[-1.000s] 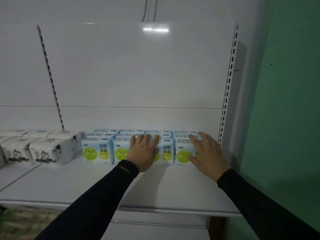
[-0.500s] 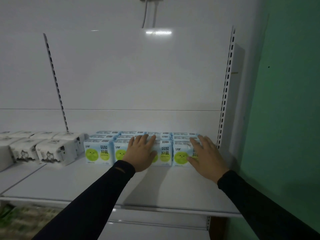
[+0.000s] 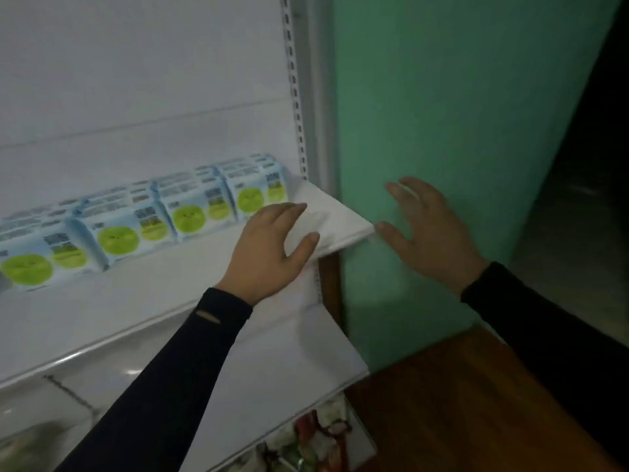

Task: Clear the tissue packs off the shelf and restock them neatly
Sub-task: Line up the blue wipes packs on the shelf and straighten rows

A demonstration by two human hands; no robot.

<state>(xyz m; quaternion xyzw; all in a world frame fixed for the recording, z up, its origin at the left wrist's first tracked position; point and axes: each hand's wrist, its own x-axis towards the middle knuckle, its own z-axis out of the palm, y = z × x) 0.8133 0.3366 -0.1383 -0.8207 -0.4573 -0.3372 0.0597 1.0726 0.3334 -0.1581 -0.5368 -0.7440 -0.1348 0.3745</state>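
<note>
White metal shelving fills the left half of the view, its back panel plain and a slotted upright running down the right edge; beyond that upright stands a green wall, and a brown wooden floor shows at lower right. View is tilted and somewhat blurred. On the shelf sits a row of light blue tissue packs with green round marks on their fronts, pushed toward the back panel and running from the left edge of frame to just short of the upright; at least four front faces visible, with more pack tops showing behind them, exact count cannot be told. The rightmost pack stands near the shelf's right end. Left hand, in a dark long sleeve, lies over the bare front-right part of the shelf, fingers straight and spread, thumb out to the right; its fingertips reach just beside the lower front of the rightmost pack, contact not resolvable. Its grip is fully open and has hold of nothing. Right hand, also dark-sleeved, hangs in the air off the right end of the shelf in front of the green wall, fingers splayed and relaxed, thumb close to the shelf corner; grip wide open, nothing in it. A lower shelf shows below, with blurred colourful goods under its front edge.
</note>
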